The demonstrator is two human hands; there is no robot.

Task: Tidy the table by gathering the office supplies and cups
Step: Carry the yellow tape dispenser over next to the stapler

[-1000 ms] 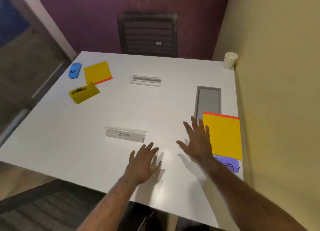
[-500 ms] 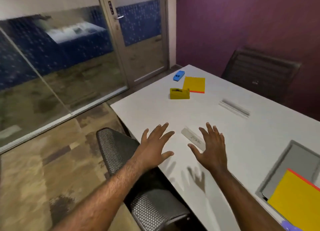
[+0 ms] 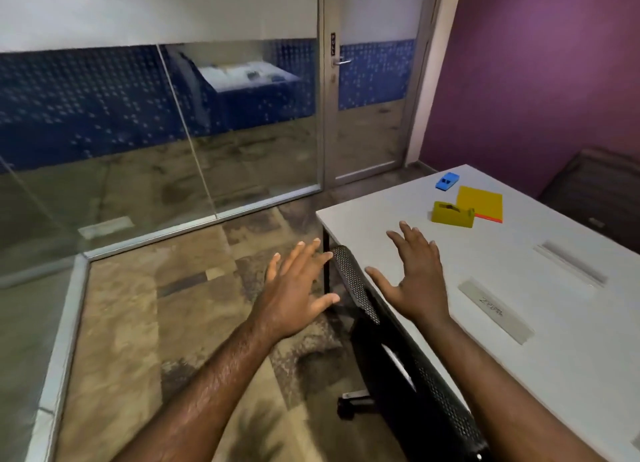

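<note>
My left hand (image 3: 296, 290) is spread open over the floor, left of the white table (image 3: 388, 215), holding nothing. My right hand (image 3: 415, 278) hovers open above the table's near-left edge, also with nothing in it. On the table's far corner lie a blue stapler (image 3: 447, 181), a yellow sticky-note pad (image 3: 481, 205) with an orange edge, and a yellow tape dispenser (image 3: 452, 213). A clear pen box (image 3: 495, 311) with lettering lies right of my right hand. A second clear box (image 3: 571, 264) lies farther back. No cup is in view.
A black mesh office chair (image 3: 398, 350) is tucked against the table's near edge, between my arms. A dark chair (image 3: 599, 187) stands at the purple wall. A glass partition (image 3: 156, 149) and glass door (image 3: 367, 108) close the left side beyond patterned carpet.
The view has swung far left, off the table's right side, so the grey tray, the second yellow pad and the cup have left the frame. Both hands stay open and have moved left.
</note>
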